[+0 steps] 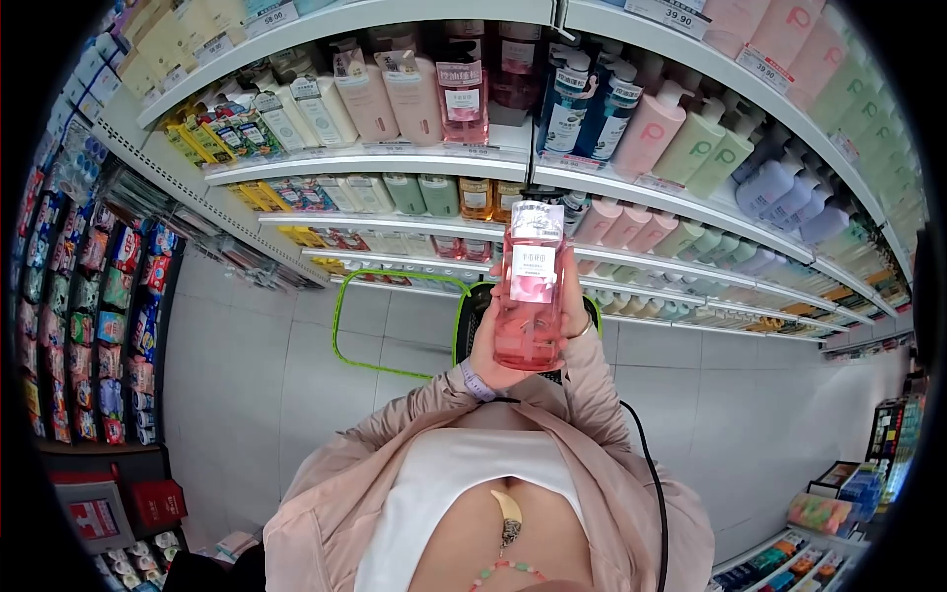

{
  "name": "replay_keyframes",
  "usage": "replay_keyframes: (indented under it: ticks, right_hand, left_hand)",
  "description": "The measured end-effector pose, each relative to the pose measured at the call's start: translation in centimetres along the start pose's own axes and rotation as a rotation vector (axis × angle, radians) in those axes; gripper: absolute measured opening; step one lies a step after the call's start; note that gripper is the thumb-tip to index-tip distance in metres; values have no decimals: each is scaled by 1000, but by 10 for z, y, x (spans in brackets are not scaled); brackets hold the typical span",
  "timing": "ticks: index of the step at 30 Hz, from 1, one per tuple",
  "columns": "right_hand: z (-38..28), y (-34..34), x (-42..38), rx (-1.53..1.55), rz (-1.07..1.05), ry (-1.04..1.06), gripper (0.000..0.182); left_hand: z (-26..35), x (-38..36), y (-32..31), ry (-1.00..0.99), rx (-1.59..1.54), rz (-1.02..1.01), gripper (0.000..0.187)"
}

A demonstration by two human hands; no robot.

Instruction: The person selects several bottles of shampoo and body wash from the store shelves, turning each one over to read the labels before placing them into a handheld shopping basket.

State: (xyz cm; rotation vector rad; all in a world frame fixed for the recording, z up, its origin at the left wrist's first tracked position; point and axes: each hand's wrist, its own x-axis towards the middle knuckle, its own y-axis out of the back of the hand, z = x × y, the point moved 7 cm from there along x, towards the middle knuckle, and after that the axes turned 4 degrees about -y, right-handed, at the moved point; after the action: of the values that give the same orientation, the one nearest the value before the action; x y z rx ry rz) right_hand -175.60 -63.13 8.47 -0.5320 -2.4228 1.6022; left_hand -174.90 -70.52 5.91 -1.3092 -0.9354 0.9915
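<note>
Both hands hold a see-through pink bottle [515, 331] upright in front of my chest, its white label facing me. It looks like a shampoo or body wash bottle. A pale printed band wraps its top. My left hand [483, 343] is closed round the lower left side, with the fingers partly hidden behind it. On the right side, my right hand [575, 301] grips it higher up, its fingers also partly out of sight. Below and behind the bottle is a black and green shopping basket or cart [340, 314], mostly covered by my hands.
Curved by the lens, shelves [395, 163] of bottles rise ahead. A similar pink bottle [464, 104] stands on an upper shelf, near dark blue bottles [567, 104] and pump bottles [651, 128]. Hanging packets [109, 326] line the left side. Grey tiles [237, 365] cover the floor. A black cord [656, 464] runs along my right side.
</note>
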Motion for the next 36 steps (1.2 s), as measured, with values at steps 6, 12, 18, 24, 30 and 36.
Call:
replay_keyframes:
  ticks: [6,12,18,24,30,36]
  right_hand:
    - [8,4,-3,-41,27,-1,68]
    - [8,11,-2,-54,73,70,65]
    - [13,7,-3,-26,68,19,68]
    - [12,9,-6,-77,78,14,67]
    - [5,39,-19,-249,325,63,49]
    - [3,21,-23,-770,247,370,57]
  left_hand:
    - [-2,-6,5,4,-50,21,80]
    - [-4,-6,4,-3,-116,-27,79]
    - [-6,-8,0,-8,-139,-43,78]
    - [-6,-12,8,-4,-141,23,63]
    - [12,-12,19,-220,256,95,55]
    - [43,-18,-3,-609,803,288,53]
